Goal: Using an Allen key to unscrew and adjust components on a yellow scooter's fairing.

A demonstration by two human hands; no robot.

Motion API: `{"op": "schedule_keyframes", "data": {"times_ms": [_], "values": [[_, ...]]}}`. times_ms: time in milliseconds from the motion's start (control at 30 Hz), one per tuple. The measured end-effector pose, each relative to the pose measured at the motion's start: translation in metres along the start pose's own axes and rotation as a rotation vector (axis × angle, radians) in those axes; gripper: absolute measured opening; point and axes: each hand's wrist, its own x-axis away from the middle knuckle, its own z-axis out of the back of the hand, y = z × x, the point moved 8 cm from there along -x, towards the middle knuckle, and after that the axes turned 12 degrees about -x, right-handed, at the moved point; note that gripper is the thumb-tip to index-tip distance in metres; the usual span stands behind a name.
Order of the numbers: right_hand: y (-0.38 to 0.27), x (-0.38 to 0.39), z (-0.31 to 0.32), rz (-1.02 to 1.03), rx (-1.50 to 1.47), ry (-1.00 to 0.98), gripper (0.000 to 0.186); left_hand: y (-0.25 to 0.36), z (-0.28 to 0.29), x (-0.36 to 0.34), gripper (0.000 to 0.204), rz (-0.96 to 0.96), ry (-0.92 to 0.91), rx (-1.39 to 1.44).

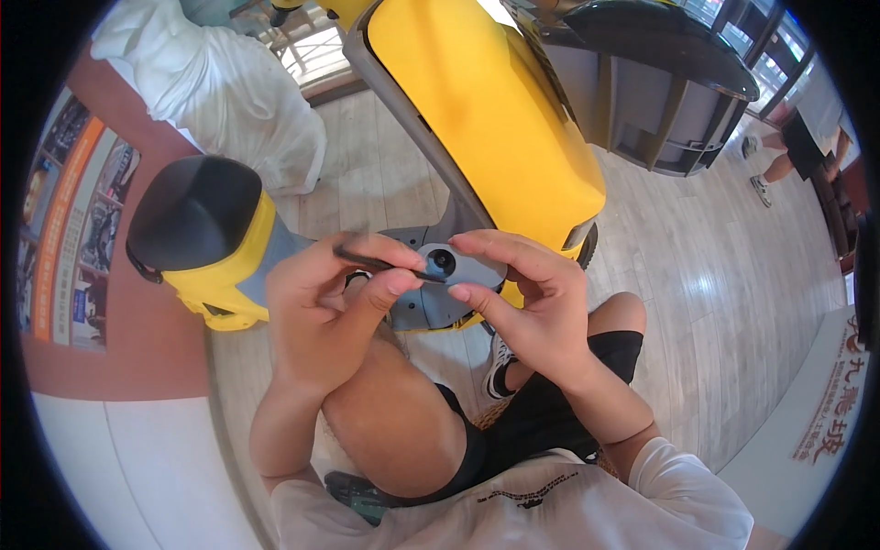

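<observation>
In front of my lap, my left hand (344,289) pinches a thin dark stick-like tool (367,262) between thumb and fingers. The tool slants down to the right, its tip at the lower edge of a round black lens-like piece (442,262). That piece is set in a small flat grey part (479,269) with a rounded outline. My right hand (527,289) grips the grey part, with a fingertip at its upper edge and the thumb at its lower edge. Whether the tool's tip touches the lens-like piece, I cannot tell.
A large yellow and grey machine (495,119) stands just ahead, its grey base behind my hands. To the left is a smaller yellow machine with a black top (197,206). White sheeting (229,101) covers something behind it. Another person (807,137) is at the far right.
</observation>
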Motion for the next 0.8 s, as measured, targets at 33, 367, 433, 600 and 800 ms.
{"op": "schedule_keyframes", "data": {"times_ms": [33,367,433,600,800], "values": [[0.000,0.000,-0.001,0.012,0.001,-0.005,0.036,0.007,0.000,-0.001,0.017,-0.074,0.018,-0.150],[-0.005,-0.003,-0.004,0.009,-0.007,-0.019,0.038,0.018,-0.002,0.000,0.014,-0.194,0.074,-0.436],[-0.006,-0.003,-0.004,0.023,-0.001,-0.012,0.037,0.020,-0.003,0.000,0.013,-0.173,0.060,-0.459],[-0.006,-0.004,-0.006,0.027,0.019,-0.015,0.037,0.017,-0.003,-0.001,0.011,-0.118,0.041,-0.485],[-0.009,-0.005,-0.006,0.012,0.048,-0.009,0.037,0.022,-0.003,0.000,0.019,-0.207,0.071,-0.515]]}}
